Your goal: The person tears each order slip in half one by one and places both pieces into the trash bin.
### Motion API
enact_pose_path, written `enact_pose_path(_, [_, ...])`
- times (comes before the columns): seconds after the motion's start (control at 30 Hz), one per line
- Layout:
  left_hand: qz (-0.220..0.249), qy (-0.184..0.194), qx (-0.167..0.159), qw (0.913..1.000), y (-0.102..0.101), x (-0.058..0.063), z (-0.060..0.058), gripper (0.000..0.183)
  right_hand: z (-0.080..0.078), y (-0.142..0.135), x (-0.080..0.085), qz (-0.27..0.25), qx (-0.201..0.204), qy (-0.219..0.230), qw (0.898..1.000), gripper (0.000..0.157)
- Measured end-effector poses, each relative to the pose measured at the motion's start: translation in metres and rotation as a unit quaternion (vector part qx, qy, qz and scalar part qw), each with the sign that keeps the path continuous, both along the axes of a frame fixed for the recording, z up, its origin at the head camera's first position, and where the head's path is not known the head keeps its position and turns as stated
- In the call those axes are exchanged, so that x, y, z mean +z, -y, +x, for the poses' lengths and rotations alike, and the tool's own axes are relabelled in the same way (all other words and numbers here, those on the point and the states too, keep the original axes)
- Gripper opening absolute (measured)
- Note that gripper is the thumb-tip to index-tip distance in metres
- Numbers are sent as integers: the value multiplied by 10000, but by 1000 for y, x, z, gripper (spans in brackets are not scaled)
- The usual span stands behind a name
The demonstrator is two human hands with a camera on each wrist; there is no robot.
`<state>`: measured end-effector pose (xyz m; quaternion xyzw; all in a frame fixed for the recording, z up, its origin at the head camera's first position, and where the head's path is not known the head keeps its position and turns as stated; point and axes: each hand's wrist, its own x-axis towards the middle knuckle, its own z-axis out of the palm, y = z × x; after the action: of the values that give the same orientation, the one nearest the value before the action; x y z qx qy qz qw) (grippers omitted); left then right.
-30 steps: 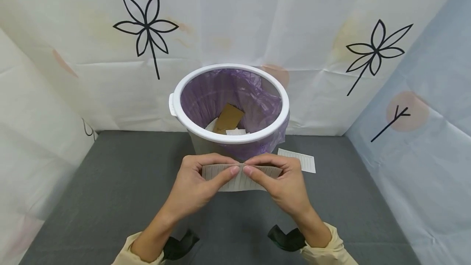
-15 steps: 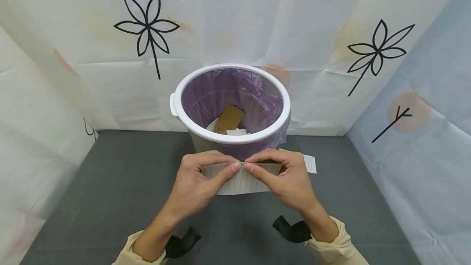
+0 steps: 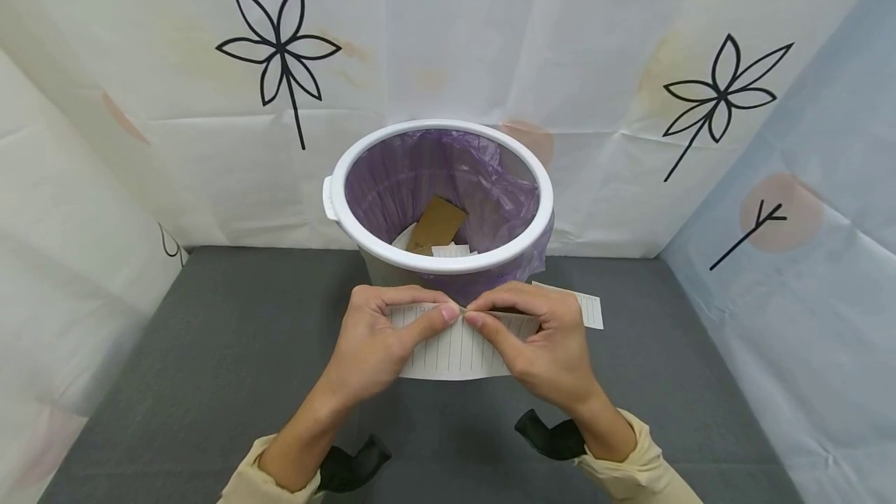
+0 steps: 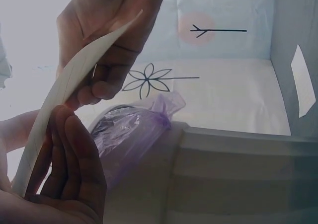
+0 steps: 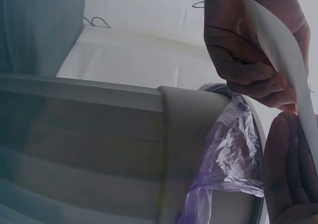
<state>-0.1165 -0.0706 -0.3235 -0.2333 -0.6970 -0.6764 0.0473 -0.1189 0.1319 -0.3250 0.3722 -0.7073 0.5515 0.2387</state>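
Observation:
A piece of lined white paper (image 3: 455, 352) is held up in front of a bin, its lower edge toward me. My left hand (image 3: 378, 341) pinches its top edge near the middle between thumb and index finger. Right beside it, my right hand (image 3: 549, 341) pinches the same edge, the thumb tips nearly meeting. In the left wrist view the paper (image 4: 62, 87) shows edge-on and curved. The other fingers of both hands are curled behind the sheet, as the right wrist view shows with the left hand (image 5: 238, 50) above and the right hand (image 5: 288, 174) below.
The round bin has a white rim (image 3: 448, 264) and a purple bag (image 3: 392, 177) as liner. Inside lie a brown cardboard piece (image 3: 437, 224) and white paper scraps (image 3: 450, 251). Another lined paper piece (image 3: 591, 311) lies on the grey table (image 3: 245, 348), partly behind my right hand.
The paper has tilted, so more of its lined face shows and its lower edge has come nearer to me. My right hand has shifted slightly right. Both hands keep their pinch.

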Motion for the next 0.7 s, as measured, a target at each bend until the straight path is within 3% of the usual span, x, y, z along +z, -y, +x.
enact_pose_path(0.2, [51, 445, -89, 9990, -1, 3, 1, 11, 0, 2, -3, -124, -96, -175, 9997, 19])
enact_pose_path(0.37, [169, 701, -111, 9973, -2, 4, 0, 13, 0, 4, -4, -209, -166, -335, 9991, 1])
enact_pose_path(0.43, [267, 781, -137, 9965, -3, 4, 0, 14, 0, 4, -4, -228, -203, -390, 9988, 6])
enact_pose_path(0.7, [158, 591, 88, 9981, -2, 6, 2, 11, 0, 7, -2, -470, -206, -232, 9984, 5])
